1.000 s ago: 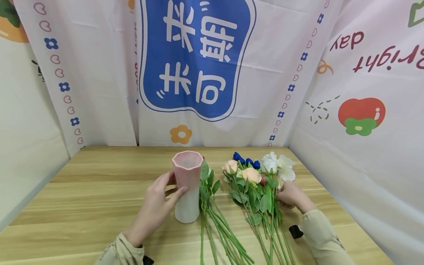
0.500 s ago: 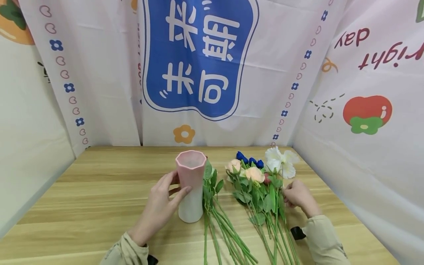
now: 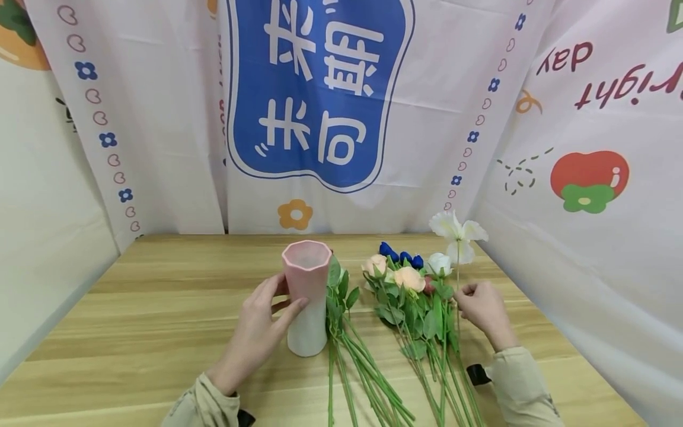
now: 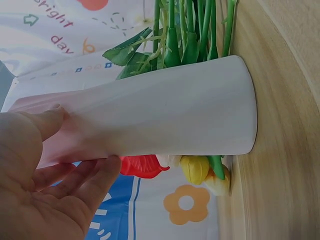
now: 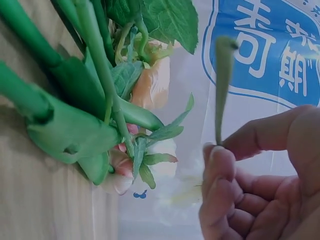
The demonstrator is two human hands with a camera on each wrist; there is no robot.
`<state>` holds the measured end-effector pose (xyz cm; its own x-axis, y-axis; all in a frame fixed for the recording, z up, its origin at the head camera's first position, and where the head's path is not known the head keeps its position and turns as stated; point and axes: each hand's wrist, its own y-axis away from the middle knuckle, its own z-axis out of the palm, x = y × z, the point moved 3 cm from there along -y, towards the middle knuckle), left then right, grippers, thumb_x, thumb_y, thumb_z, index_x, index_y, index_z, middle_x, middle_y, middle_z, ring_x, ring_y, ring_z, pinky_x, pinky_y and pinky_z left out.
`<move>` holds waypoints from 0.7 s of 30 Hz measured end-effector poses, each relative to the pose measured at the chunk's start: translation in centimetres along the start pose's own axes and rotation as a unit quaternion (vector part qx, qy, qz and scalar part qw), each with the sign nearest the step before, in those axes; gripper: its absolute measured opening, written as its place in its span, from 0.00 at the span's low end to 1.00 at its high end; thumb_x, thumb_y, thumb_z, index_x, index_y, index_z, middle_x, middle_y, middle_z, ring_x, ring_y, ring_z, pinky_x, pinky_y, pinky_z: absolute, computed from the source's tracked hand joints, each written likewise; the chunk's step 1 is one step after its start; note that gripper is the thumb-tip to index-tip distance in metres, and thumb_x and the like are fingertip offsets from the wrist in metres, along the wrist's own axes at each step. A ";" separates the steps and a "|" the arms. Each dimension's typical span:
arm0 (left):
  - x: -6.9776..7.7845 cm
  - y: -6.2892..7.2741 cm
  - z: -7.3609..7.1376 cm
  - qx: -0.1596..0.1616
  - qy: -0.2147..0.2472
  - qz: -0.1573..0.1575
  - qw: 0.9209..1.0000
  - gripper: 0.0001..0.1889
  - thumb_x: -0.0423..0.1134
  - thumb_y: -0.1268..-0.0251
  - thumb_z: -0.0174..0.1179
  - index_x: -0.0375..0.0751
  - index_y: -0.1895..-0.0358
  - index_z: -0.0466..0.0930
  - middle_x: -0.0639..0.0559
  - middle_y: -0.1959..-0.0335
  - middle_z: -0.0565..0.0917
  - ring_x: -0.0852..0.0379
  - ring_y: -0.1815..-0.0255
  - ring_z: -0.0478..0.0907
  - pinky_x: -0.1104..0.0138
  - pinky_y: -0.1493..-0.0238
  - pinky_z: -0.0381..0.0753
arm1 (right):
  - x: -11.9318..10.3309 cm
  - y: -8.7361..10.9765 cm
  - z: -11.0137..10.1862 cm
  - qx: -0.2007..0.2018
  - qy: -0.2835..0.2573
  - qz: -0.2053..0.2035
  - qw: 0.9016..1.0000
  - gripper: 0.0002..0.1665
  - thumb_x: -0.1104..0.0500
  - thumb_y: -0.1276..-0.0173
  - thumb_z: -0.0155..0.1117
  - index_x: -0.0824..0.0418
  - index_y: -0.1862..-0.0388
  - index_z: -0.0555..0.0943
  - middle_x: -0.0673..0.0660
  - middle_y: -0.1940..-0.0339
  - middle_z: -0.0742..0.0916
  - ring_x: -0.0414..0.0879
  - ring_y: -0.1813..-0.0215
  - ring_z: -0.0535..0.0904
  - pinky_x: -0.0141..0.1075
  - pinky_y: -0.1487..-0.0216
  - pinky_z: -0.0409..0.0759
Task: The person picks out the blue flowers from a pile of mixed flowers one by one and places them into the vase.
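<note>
A tall vase (image 3: 308, 326), pink at the faceted rim and fading to white below, stands upright on the wooden table. My left hand (image 3: 256, 326) holds its upper part, thumb on the near side and fingers round the far side, as the left wrist view of the vase (image 4: 170, 107) confirms. To the right, my right hand (image 3: 484, 311) pinches the thin stem (image 5: 223, 90) of a white flower (image 3: 460, 237) between thumb and forefinger. That bloom is raised upright beside a bunch of artificial flowers (image 3: 409, 280) in peach, blue, white and dark red.
Another bunch of green stems (image 3: 363, 367) lies just right of the vase, its blooms mostly hidden behind it. The left wrist view shows a red flower (image 4: 142, 166) and a yellow tulip (image 4: 195, 169) there. Printed cloth (image 3: 160, 118) hangs round the table's back and sides.
My right hand has taken the white flower's stem and lifted it up out of the right bunch, uncovering a white rose. My left hand stays on the vase.
</note>
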<state>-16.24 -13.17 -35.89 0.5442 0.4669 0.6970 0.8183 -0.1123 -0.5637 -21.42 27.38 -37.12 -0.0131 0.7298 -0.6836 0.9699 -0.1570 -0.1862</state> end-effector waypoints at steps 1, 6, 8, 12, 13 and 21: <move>0.0 0.0 0.0 0.001 0.001 0.002 1.000 0.28 0.43 0.35 0.67 0.34 0.37 0.71 0.44 0.46 0.78 0.50 0.48 0.79 0.65 0.53 0.85 | -0.1 0.0 0.0 0.008 0.000 -0.008 1.000 0.12 0.64 0.36 0.53 0.70 0.68 0.82 0.61 0.75 0.85 0.50 0.75 0.82 0.37 0.76 0.83; 0.0 0.0 -0.1 0.002 -0.001 0.007 1.000 0.27 0.43 0.36 0.67 0.33 0.38 0.71 0.44 0.47 0.78 0.50 0.49 0.79 0.65 0.53 0.85 | -0.7 0.1 0.3 0.058 0.015 -0.065 0.996 0.10 0.64 0.37 0.55 0.67 0.71 0.83 0.55 0.80 0.83 0.48 0.79 0.78 0.36 0.80 0.78; 0.0 0.0 0.0 0.003 -0.002 0.007 1.000 0.27 0.43 0.36 0.67 0.33 0.38 0.71 0.45 0.47 0.78 0.50 0.49 0.79 0.64 0.54 0.85 | -1.0 0.2 0.5 0.077 0.019 -0.092 0.993 0.08 0.66 0.38 0.57 0.65 0.73 0.82 0.53 0.83 0.81 0.46 0.81 0.75 0.35 0.81 0.75; -0.1 0.0 0.0 0.004 -0.003 0.008 1.000 0.27 0.43 0.36 0.67 0.33 0.38 0.72 0.45 0.48 0.78 0.50 0.49 0.79 0.64 0.54 0.86 | -1.5 0.5 1.2 0.093 0.012 -0.142 0.985 0.08 0.68 0.38 0.59 0.63 0.75 0.81 0.51 0.84 0.79 0.45 0.83 0.70 0.33 0.82 0.71; -0.1 0.0 0.1 0.005 -0.002 0.009 1.000 0.27 0.42 0.36 0.67 0.33 0.38 0.72 0.44 0.48 0.78 0.50 0.49 0.79 0.64 0.54 0.86 | -1.6 0.6 1.4 0.094 0.007 -0.151 0.984 0.08 0.69 0.38 0.59 0.62 0.76 0.81 0.51 0.84 0.79 0.44 0.84 0.70 0.33 0.82 0.71; -0.1 0.0 0.1 0.006 -0.003 0.018 1.000 0.26 0.40 0.36 0.67 0.32 0.39 0.72 0.44 0.48 0.78 0.49 0.49 0.79 0.66 0.53 0.85 | -3.7 1.7 3.0 0.083 -0.015 -0.212 0.974 0.09 0.71 0.40 0.62 0.62 0.77 0.82 0.49 0.83 0.79 0.41 0.84 0.70 0.32 0.83 0.73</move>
<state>-16.33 -13.12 -35.97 0.5727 0.4671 0.6737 0.7956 -0.1186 -0.5941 -20.45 22.42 -37.01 -0.4138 0.7325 -0.5405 0.8225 0.0464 -0.5668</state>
